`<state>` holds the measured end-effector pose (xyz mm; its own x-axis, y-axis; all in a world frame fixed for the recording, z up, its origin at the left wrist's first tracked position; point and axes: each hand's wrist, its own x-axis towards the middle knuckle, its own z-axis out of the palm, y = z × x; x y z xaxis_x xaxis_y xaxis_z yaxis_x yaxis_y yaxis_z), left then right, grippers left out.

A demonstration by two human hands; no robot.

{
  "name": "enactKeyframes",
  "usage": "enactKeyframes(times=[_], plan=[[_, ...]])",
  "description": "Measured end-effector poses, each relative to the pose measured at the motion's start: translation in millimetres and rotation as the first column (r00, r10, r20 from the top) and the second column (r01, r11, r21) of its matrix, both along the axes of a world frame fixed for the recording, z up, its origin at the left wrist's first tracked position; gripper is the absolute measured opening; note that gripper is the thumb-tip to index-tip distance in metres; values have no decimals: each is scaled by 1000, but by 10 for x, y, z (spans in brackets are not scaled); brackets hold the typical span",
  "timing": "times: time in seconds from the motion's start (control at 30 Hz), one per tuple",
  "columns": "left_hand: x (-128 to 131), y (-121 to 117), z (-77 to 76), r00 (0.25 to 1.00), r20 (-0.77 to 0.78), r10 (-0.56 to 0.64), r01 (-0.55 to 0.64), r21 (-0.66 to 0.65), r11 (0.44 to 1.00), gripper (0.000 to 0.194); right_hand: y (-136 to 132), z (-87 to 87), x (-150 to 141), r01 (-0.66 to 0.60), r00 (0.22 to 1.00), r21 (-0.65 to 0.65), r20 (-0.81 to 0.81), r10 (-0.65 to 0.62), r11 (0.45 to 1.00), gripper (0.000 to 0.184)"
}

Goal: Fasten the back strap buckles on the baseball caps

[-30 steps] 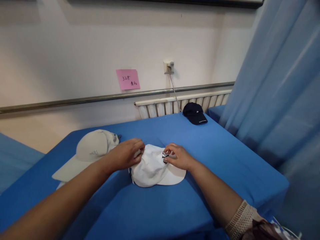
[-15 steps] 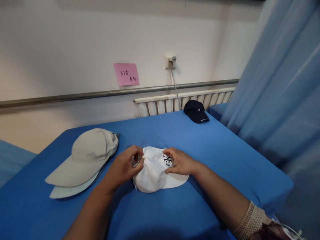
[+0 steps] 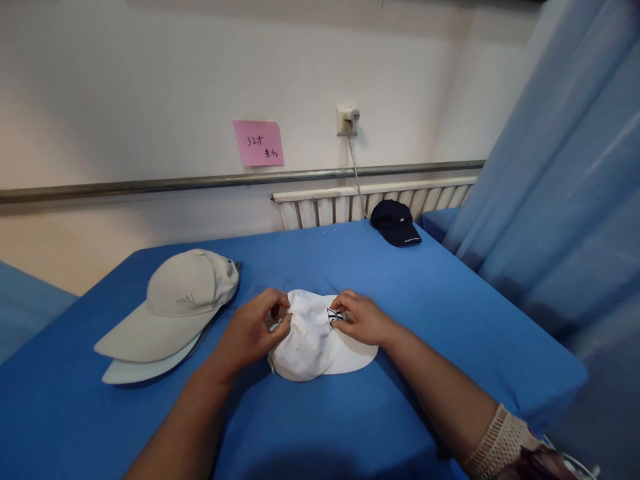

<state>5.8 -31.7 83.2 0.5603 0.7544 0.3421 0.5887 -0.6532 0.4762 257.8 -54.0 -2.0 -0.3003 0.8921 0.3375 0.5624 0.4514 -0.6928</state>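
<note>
Blue cover, broad room toward right edge; both hands pinching white cap.

The left hand is holding its forearm clear of the grey cap on its left, exposing the pale lower brim; the right hand is drawing thumb and fingertips closer together at the white cap lettering

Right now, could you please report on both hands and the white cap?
Left hand, right hand both pinching white cap; cap lying on blue sheet; stacked caps at left, apart from both hands.
</note>
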Motion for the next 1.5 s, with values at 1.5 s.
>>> enactKeyframes(times=[1.5], plan=[[-510,91,-326,902,102,420,-405,-141,903,32,28,27,143,43,998,-54,-52,-45,998,11]])
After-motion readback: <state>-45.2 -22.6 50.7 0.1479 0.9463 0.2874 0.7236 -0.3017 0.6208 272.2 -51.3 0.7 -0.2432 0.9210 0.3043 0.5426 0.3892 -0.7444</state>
